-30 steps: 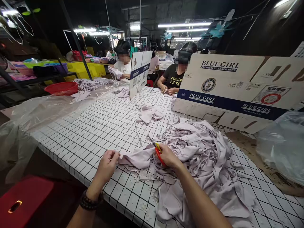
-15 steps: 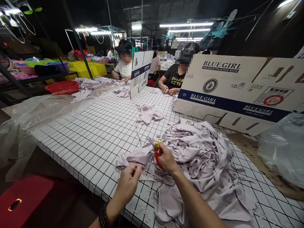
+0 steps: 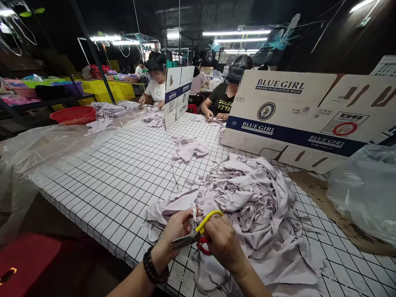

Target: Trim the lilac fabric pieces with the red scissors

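Note:
My right hand [image 3: 225, 241] is closed around scissors [image 3: 188, 240] with one yellow and one red handle. Their blades point left and lie across the front of my left wrist. My left hand [image 3: 175, 231] pinches the edge of a pale lilac fabric piece [image 3: 171, 206], whose body spreads over the table beyond the fingers. A narrow end of the cloth sticks up between the two hands. Right beside my right hand rises a large heap of the same fabric [image 3: 250, 198]. My fingertips on the scissors are partly hidden.
On the grid-patterned table [image 3: 102, 181] lies another fabric piece [image 3: 189, 148]. Cardboard panels [image 3: 297, 115] stand upright at the back, with co-workers behind them. A clear plastic bag [image 3: 365, 189] sits at right, a red basket [image 3: 74, 115] at far left, a red stool [image 3: 27, 260] below.
My right hand has brought the scissors down and towards me, swinging the blades from pointing away to pointing left. My left hand has moved slightly forward onto the cloth's edge.

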{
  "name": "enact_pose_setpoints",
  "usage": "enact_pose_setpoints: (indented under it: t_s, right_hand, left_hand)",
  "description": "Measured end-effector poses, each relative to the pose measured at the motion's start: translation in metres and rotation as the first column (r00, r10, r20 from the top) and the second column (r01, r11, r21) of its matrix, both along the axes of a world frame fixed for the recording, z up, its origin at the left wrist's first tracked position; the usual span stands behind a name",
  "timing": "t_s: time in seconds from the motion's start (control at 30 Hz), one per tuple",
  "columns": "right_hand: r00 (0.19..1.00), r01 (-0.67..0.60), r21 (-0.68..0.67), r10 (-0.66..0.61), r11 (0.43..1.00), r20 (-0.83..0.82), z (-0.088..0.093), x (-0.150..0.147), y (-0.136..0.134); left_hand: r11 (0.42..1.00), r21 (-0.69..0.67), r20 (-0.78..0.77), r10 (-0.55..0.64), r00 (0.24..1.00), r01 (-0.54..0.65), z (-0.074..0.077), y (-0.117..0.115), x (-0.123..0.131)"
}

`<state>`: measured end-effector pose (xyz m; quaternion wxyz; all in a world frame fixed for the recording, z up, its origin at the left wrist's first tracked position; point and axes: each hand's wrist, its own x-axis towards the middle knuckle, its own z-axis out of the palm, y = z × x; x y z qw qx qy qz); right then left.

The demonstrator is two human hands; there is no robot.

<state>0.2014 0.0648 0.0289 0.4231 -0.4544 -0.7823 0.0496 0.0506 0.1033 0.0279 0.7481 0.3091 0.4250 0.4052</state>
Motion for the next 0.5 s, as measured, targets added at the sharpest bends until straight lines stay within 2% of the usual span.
enact_pose_setpoints:
  t_s: [0.07,0.13,0.17,0.23,0.3,0.4,0.5]
  right_hand:
    - [1.000,0.003,-0.033,-0.002,0.999,0.009,0.003,0.000,-0.016]
    - [0.997,0.028,-0.180,-0.040,0.983,-0.064,0.009,0.002,-0.028]
    - [0.987,0.051,-0.296,-0.094,0.954,-0.132,0.013,0.004,-0.031]
    - [0.926,0.088,-0.531,-0.266,0.843,-0.267,0.018,0.007,-0.030]
    - [0.830,0.072,-0.655,-0.409,0.752,-0.379,0.020,0.008,-0.020]
    - [0.748,-0.048,-0.672,-0.420,0.739,-0.514,0.014,0.001,0.002]
    - [0.739,-0.175,-0.644,-0.334,0.745,-0.586,0.004,-0.013,0.021]
  left_hand:
    - [0.999,-0.024,0.009,0.046,0.999,-0.046,0.003,-0.001,-0.003]
    - [0.997,-0.033,0.003,0.064,0.998,-0.064,0.006,-0.003,-0.008]
    - [0.998,-0.016,-0.014,0.068,0.998,-0.068,0.007,-0.004,-0.010]
    - [0.997,0.025,-0.055,0.077,0.996,-0.076,0.009,-0.007,-0.014]
    - [0.996,0.042,-0.075,0.084,0.994,-0.081,0.009,-0.010,-0.017]
    - [0.998,0.037,-0.057,0.050,0.997,-0.048,0.010,-0.013,-0.020]
    - [0.997,0.078,-0.064,0.004,0.998,0.001,0.014,-0.015,-0.022]
